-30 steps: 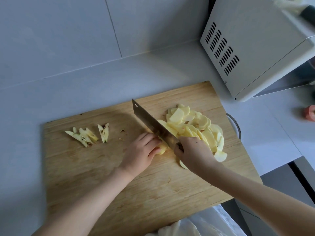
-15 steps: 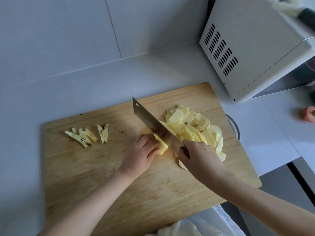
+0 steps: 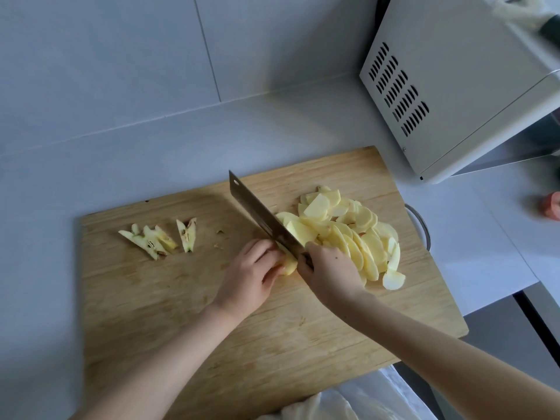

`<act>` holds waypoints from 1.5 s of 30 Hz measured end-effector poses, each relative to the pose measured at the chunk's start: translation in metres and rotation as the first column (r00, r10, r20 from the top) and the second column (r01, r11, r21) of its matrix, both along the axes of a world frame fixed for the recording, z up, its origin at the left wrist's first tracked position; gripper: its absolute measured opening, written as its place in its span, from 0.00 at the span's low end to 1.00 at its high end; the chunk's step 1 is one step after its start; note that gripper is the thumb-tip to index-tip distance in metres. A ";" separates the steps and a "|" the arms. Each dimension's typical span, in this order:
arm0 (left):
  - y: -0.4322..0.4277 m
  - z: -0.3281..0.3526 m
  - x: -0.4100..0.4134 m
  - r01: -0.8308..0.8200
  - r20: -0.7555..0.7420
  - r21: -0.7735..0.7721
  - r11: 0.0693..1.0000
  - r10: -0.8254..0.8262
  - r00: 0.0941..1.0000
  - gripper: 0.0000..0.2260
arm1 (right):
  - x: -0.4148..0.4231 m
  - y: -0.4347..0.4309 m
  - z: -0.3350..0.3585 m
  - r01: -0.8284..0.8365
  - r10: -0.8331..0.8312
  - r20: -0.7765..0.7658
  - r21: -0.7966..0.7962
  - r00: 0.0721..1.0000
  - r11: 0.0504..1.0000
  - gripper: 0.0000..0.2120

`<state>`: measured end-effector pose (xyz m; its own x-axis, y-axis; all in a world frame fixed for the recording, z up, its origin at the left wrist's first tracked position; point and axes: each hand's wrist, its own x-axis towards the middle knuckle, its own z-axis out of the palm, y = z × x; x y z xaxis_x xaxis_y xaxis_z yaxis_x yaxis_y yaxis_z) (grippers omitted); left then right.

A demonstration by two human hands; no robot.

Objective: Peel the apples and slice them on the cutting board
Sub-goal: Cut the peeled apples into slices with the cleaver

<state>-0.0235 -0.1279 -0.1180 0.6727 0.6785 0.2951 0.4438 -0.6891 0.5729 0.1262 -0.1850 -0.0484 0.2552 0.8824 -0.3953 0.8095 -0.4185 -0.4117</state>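
While I watch from my remote seat, the wooden cutting board (image 3: 188, 313) fills most of the counter (image 3: 151, 153), with a white microwave (image 3: 454, 86) standing off its far right corner and well clear of the work. On the board's right half lies the heap of peeled apple slices (image 3: 348, 234), and near the left edge sit the cut-out core pieces (image 3: 160, 237), well apart from the blade. My right hand (image 3: 330, 274) is clenched around the handle of the cleaver (image 3: 266, 222), whose edge is down in the last apple piece (image 3: 288, 263), just beside the heap. My left hand (image 3: 251, 277) is curled over that stub, grasping it with the fingertips (image 3: 266, 253) touching or nearly touching the flat of the blade. That closeness is what worries me most: the stub looks small and probably slick, so I judge that a slip or a roll under pressure could carry the edge onto a finger. A lesser risk, I think, is the broad blade shoving the nearest slices off the heap, or a slice sticking to the steel and dragging along.
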 end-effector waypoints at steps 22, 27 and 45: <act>0.002 -0.002 -0.003 0.034 -0.010 -0.008 0.999 -0.034 0.999 0.08 | 0.000 -0.001 0.003 -0.024 0.024 0.020 -0.014 1.000 1.000 0.13; 0.002 -0.001 -0.004 0.035 -0.005 0.001 0.999 -0.035 0.999 0.07 | 0.007 -0.004 0.004 0.014 -0.014 -0.017 0.012 1.000 1.000 0.12; 0.003 -0.006 -0.006 0.048 -0.032 -0.005 0.999 -0.048 0.998 0.10 | 0.008 -0.009 0.026 -0.061 0.063 0.042 -0.055 0.997 0.997 0.16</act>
<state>-0.0295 -0.1250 -0.1242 0.7134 0.6465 0.2702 0.4283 -0.7075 0.5621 0.1338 -0.1943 -0.0226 0.2191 0.8748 -0.4321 0.8514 -0.3877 -0.3532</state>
